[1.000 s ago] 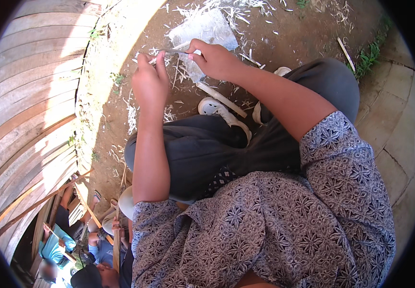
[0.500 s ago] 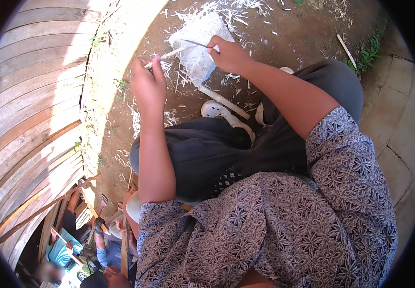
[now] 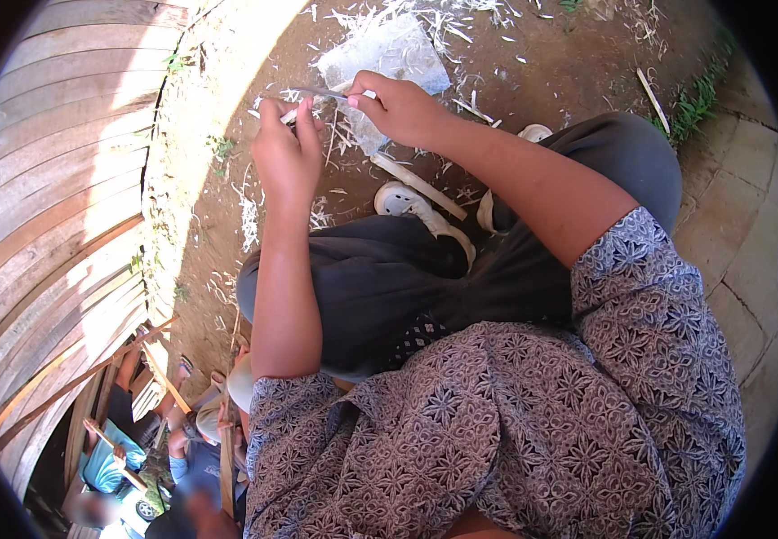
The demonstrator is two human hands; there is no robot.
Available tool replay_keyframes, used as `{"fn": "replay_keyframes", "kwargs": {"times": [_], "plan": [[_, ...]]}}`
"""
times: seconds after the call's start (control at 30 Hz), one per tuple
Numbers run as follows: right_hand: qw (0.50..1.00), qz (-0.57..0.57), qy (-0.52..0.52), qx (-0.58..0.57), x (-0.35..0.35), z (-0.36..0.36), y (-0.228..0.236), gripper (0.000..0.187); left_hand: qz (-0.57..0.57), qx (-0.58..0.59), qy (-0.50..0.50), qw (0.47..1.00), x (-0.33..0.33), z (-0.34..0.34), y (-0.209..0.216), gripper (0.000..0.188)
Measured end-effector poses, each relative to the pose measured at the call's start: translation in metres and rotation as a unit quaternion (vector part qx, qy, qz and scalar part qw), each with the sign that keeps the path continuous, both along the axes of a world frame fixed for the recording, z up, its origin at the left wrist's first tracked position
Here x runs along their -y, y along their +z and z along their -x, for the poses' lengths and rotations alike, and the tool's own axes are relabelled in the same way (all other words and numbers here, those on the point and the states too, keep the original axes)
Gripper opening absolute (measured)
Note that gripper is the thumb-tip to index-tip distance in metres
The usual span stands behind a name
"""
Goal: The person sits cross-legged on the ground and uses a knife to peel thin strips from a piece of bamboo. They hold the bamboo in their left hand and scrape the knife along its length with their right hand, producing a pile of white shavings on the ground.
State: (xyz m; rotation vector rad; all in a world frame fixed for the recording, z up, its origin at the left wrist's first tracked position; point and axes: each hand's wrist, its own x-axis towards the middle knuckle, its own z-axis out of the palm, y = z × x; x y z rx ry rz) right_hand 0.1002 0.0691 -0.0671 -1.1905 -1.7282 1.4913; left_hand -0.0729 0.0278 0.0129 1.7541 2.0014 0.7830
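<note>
Stick of thin pale wood (image 3: 293,116) is pinched in the left hand (image 3: 288,151) above brown dirt (image 3: 569,63); the right hand (image 3: 400,110) grips a grey metal knife (image 3: 325,92) beside it. Pushed hard, the knife might slip and cut the left thumb (image 3: 306,115).

A: State the position of the hands.
B: Left hand (image 3: 288,151) holds a stick (image 3: 291,116). Right hand (image 3: 398,106), to its right, holds a knife (image 3: 324,92) pointing left, over the stick.
A: Below them?
B: A sheet (image 3: 402,56) on the ground (image 3: 569,85), partly behind the right hand. Shavings (image 3: 447,31) on and around it. A wood strip (image 3: 418,187) runs from near its closest corner to between the shoes (image 3: 395,198).
A: The flanks?
B: Planks (image 3: 56,135) left; slabs (image 3: 735,251) right, grass (image 3: 696,103) near their far end. Other people (image 3: 110,463) at the rear left, beside the planks.
</note>
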Motion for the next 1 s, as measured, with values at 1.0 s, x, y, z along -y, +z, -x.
{"fn": "replay_keyframes", "kwargs": {"times": [1.0], "plan": [[0.998,0.057,-0.014,-0.016,-0.01,0.003,-0.008,0.027,0.025,0.082,0.054,0.995,-0.016,-0.007,0.0,0.024]]}}
